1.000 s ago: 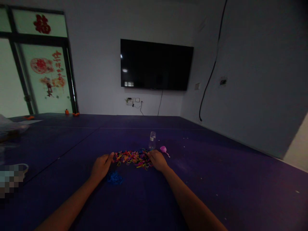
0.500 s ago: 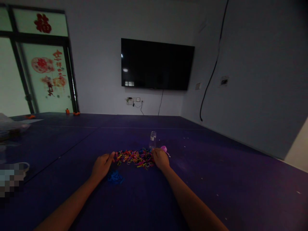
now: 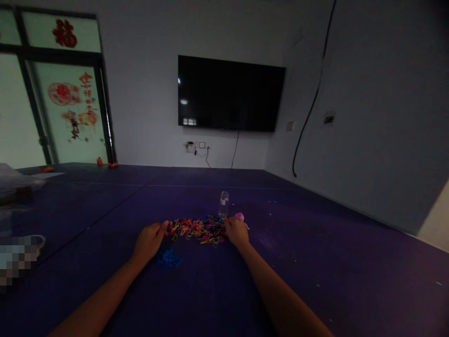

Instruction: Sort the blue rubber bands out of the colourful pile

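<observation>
Light is dim, the glass door (image 3: 52, 150) at far left glowing pale; glare spots the television (image 3: 231, 93); a near-left patch (image 3: 16, 262) is pixelated.

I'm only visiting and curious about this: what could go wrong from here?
The clear bottle stands upright close behind the right fingers, so a knock might topple it.
The blue heap lies near the left fingers, apart from the colourful loops; a careless sweep could mix the two.
</observation>
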{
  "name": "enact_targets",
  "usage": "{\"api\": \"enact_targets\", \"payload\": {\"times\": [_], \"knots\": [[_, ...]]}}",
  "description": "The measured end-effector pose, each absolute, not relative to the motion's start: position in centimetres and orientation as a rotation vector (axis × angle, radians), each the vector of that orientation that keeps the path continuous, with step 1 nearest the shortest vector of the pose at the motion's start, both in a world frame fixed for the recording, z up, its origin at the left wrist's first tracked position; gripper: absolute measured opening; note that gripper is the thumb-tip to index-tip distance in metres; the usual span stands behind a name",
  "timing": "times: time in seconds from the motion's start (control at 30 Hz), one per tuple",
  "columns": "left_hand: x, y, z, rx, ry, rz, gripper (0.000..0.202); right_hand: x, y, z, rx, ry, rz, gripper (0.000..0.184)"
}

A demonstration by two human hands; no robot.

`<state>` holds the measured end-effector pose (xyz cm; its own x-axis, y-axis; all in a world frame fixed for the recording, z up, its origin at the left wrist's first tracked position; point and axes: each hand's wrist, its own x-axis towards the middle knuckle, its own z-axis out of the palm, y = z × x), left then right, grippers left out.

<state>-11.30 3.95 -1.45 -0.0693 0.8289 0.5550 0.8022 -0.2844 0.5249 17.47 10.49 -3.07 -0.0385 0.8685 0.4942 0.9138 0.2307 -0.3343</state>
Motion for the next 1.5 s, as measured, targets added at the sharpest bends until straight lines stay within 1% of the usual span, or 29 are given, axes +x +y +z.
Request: {"api": "enact_targets", "payload": {"times": [0.23, 0.7, 0.9, 1.13, 1.23, 1.33, 1.5], "knots": [[-11.3, 4.0, -1.5, 2.139, 1.869, 1.278, 0.064, 17.4, 10.9, -3.4, -1.575, -1.927, -0.053, 0.033], [-11.5, 3.8, -1.3, 2.199, 1.842, 1.284, 0.060, 17.9, 11.1, -3.3, -1.385, -1.724, 0.115, 0.046], [-10.8, 3.7, -1.1, 2.343, 1.828, 1.245, 0.057, 15.4, 10.3, -2.5, -1.121, -1.496, 0.442, 0.043], [-8.6, 2.6, -0.5, 2.737, 1.543, 1.161, 0.037, 9.1, 7.3, -3.4, -0.912, -1.537, 0.905, 0.041], [-8.1, 2.3, -0.4, 2.745, 1.593, 1.062, 0.039, 7.6, 6.2, -3.9, -0.905, -1.512, 1.095, 0.043], [-8.0, 2.3, -0.5, 2.640, 1.665, 1.039, 0.038, 7.1, 5.6, -3.9, -0.878, -1.472, 1.180, 0.046], [-8.1, 2.7, -0.6, 2.474, 1.646, 1.077, 0.025, 7.2, 5.3, -3.9, -0.872, -1.520, 1.153, 0.050]]}}
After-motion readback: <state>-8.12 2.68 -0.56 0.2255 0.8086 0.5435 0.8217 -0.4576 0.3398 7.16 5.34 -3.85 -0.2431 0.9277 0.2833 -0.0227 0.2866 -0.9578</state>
